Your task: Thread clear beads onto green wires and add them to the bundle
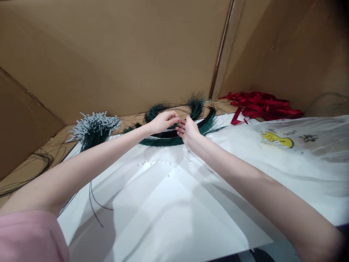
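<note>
My left hand [163,122] is over the bundles of thin dark green wire [160,141] at the back of the white table. Its fingers are curled together in a pinch; what they hold, if anything, is too small to make out. Just to its right, my right hand [189,130] has its fingers spread and slightly bent, the tips almost meeting the left fingertips. Beneath both hands the wires lie in a curved bunch, and further bundles [196,106] stick up behind. Small white beads [148,162] are scattered on the white surface [163,211] in front.
At the left stands a bunch of green stems with pale grey-white tips [95,125]. Red ribbon [264,105] lies heaped at the back right. A translucent plastic bag [308,145] with a yellow print covers the right side. Cardboard walls [122,54] enclose the back and sides.
</note>
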The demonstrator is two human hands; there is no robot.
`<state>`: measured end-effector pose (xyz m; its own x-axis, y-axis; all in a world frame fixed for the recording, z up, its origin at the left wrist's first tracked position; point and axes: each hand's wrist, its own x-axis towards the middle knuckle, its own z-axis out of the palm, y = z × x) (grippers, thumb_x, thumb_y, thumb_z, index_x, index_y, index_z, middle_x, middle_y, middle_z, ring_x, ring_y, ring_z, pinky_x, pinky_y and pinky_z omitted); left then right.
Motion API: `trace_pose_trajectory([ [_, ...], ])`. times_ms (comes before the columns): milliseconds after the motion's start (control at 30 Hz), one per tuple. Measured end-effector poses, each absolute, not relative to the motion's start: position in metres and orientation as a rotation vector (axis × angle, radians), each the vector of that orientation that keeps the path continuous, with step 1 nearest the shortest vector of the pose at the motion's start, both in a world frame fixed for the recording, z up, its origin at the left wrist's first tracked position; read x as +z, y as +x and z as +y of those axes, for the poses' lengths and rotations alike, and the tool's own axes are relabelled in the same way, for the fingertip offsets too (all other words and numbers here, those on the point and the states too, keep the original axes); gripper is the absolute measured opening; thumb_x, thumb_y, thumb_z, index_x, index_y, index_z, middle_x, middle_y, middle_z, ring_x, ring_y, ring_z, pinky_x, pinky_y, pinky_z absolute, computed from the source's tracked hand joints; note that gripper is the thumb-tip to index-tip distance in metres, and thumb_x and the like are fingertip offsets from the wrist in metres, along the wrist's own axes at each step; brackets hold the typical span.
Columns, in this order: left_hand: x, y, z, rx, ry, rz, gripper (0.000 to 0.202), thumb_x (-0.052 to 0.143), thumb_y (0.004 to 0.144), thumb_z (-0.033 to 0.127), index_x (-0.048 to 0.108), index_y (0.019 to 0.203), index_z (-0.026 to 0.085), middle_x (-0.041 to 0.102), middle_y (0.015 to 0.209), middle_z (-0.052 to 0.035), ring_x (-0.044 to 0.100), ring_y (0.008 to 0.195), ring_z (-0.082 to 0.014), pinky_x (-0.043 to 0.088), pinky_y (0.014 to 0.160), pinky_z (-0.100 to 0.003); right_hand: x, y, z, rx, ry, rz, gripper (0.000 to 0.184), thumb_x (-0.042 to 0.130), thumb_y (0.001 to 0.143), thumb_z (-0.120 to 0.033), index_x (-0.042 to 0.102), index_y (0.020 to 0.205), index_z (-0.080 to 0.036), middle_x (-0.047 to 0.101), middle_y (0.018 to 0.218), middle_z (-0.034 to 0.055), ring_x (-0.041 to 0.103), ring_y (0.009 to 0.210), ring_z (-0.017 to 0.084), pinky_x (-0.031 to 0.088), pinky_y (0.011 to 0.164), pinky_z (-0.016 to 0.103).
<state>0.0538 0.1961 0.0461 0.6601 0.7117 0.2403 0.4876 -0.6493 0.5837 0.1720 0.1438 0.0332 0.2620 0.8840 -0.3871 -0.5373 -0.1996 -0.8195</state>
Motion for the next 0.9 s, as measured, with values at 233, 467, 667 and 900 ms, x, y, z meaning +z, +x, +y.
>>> trace_pose_trajectory([
  [233, 0.043, 0.055, 0.188, 0.522, 2.432, 0.892, 0.028, 0.044, 0.094, 0.033, 0.063, 0.096, 0.013, 0.058, 0.07, -0.0003, 0.045, 0.059, -0.0108, 0.037, 0.058, -0.022, 0.046, 0.174, 0.164, 1.269, -1.088, -0.353, 0.033, 0.059, 0.096, -0.033, 0.059, 0.124, -0.015, 0.063, 0.121, 0.0098, 0.065, 0.101, 0.021, 0.056, 0.085, 0.041],
  [467, 0.034, 0.023, 0.193, 0.327, 2.518, 0.969, 0.031, 0.046, 0.094, 0.034, 0.069, 0.086, 0.015, 0.062, 0.068, 0.0004, 0.054, 0.063, -0.0124, 0.041, 0.063, -0.022, 0.062, 0.181, 0.177, 1.158, -1.058, -0.3, 0.033, 0.059, 0.096, -0.033, 0.059, 0.124, -0.015, 0.063, 0.119, 0.0096, 0.066, 0.099, 0.021, 0.057, 0.083, 0.04],
  [667, 0.018, -0.02, 0.196, 0.203, 2.558, 1.068, 0.026, 0.053, 0.098, 0.036, 0.065, 0.104, 0.013, 0.068, 0.097, -0.0055, 0.065, 0.086, -0.0169, 0.055, 0.08, -0.034, 0.09, 0.211, 0.191, 1.027, -1.03, -0.284, 0.034, 0.059, 0.096, -0.033, 0.058, 0.125, -0.015, 0.063, 0.12, 0.0099, 0.066, 0.099, 0.021, 0.057, 0.083, 0.04],
  [900, 0.004, -0.039, 0.199, 0.181, 2.54, 1.09, 0.033, 0.059, 0.095, 0.034, 0.058, 0.123, 0.015, 0.062, 0.123, -0.0105, 0.063, 0.105, -0.0228, 0.056, 0.089, -0.043, 0.147, 0.243, 0.185, 0.919, -0.936, -0.381, 0.04, 0.031, 0.106, -0.032, 0.062, 0.122, -0.012, 0.063, 0.119, 0.0081, 0.065, 0.106, 0.022, 0.054, 0.087, 0.04],
])
